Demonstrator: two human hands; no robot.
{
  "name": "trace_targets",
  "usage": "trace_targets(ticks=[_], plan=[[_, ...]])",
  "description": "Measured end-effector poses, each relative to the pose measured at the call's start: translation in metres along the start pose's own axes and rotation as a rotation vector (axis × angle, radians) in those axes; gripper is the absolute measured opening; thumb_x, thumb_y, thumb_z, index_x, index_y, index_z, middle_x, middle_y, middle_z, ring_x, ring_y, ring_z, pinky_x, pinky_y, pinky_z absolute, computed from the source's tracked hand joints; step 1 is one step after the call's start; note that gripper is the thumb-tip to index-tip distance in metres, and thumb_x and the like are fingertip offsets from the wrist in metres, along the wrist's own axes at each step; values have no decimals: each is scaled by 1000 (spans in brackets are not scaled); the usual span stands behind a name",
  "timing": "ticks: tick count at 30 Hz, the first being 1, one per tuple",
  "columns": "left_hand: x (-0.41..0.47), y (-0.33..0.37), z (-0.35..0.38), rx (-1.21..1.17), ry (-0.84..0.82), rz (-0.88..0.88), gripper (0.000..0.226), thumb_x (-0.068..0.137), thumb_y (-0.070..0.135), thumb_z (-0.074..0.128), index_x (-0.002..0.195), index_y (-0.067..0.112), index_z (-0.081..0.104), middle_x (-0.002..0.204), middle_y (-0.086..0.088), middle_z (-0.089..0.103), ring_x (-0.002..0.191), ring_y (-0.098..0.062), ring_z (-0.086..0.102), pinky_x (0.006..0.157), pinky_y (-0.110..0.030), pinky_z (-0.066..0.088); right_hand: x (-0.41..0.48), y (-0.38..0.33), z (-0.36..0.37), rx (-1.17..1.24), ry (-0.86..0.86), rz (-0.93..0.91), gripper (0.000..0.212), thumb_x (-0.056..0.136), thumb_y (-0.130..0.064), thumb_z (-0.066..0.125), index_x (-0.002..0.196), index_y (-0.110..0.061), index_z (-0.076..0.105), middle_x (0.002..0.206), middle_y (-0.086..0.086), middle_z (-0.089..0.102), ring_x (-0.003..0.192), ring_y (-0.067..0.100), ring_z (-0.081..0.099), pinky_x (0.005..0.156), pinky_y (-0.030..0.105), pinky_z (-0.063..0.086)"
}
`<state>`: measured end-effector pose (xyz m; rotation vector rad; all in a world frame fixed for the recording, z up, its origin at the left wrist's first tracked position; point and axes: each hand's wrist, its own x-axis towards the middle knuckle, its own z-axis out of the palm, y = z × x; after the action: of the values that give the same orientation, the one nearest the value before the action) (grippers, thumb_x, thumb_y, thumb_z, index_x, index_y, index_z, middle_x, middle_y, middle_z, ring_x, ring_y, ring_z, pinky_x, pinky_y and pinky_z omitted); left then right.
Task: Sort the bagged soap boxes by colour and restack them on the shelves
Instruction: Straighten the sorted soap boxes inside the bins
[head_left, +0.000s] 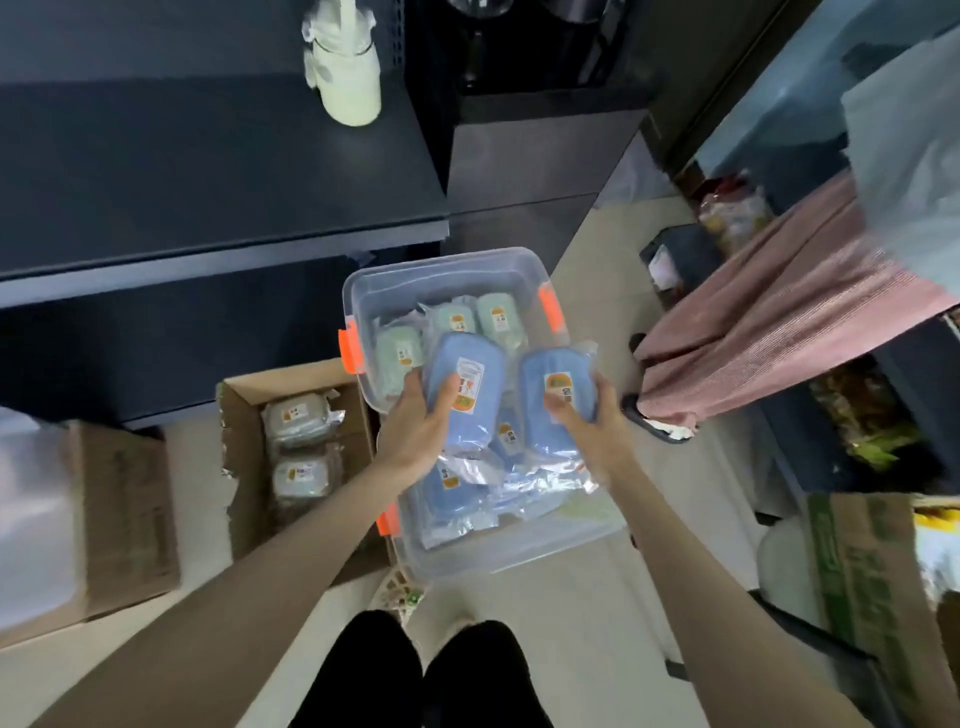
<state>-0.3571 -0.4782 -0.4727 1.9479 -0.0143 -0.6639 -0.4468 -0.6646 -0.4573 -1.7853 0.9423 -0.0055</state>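
Blue bagged soap boxes, two held above clear plastic bin (519, 558): left hand (415, 431) grips one blue box (465, 400), right hand (592, 421) grips another blue box (556, 400). Bin contents: further blue boxes near end, green boxes (498, 319) far end. Cardboard carton (244, 467) beside bin: grey boxes (301, 415). Dark shelf (208, 171): pale bottle (345, 73).

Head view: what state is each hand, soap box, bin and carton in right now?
Left hand, grips a blue soap box.
Right hand, grips a second blue soap box.
Clear bin, lid off, part full.
Green soap boxes, lying at the bin's far end.
Carton, flaps open, two pale soap boxes inside.
Bottle, upright on the shelf.
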Motion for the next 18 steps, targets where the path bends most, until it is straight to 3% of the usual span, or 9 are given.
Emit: trace_targets(ticks=[2,5,7,9,10,13,18], plan=[[9,-10,23,24,27,-76,56,92,61,39,129,18,40,116,-3,61,107,-27,58,87,-34,44,21,19,-8,-12,-47,35,74,82,-31,75,143,-14,37,133,1,55,121,21,55,102,41,46],[17,-24,57,-39,95,-143,51,93,48,50,126,10,44,106,-6,64,100,-24,59,74,-23,35,53,47,-14,-11,-125,103,78,80,-27,77,143,-12,33,132,8,56,118,25,57,100,44,47],[21,-36,79,-160,98,-222,51,92,42,56,126,8,42,107,-7,67,106,-23,60,81,-27,40,70,68,-16,-42,-171,145,77,80,-29,77,141,-13,33,125,6,59,109,23,61,85,29,54],[24,-47,96,-218,142,-308,58,90,37,61,132,6,35,113,-8,64,107,-20,59,79,-24,40,87,88,-19,-81,-199,164,69,80,-32,77,133,-18,35,113,1,61,103,22,62,69,14,52],[24,-53,103,-243,176,-351,61,89,34,63,133,6,33,115,-8,60,103,-19,59,74,-21,40,94,98,-21,-99,-214,172,65,80,-33,76,128,-20,35,111,1,60,103,24,62,73,17,53],[22,-76,116,-259,268,-457,61,88,31,66,131,5,32,114,-11,58,87,-14,56,62,-14,41,114,124,-26,-152,-292,207,65,80,-39,75,127,-20,34,119,7,58,107,27,60,95,43,50],[21,-117,122,-284,389,-546,61,90,33,63,136,8,32,110,-8,64,104,-24,60,81,-28,47,135,148,-22,-276,-337,161,66,82,-43,72,132,-15,40,111,2,59,103,26,60,93,47,48]])
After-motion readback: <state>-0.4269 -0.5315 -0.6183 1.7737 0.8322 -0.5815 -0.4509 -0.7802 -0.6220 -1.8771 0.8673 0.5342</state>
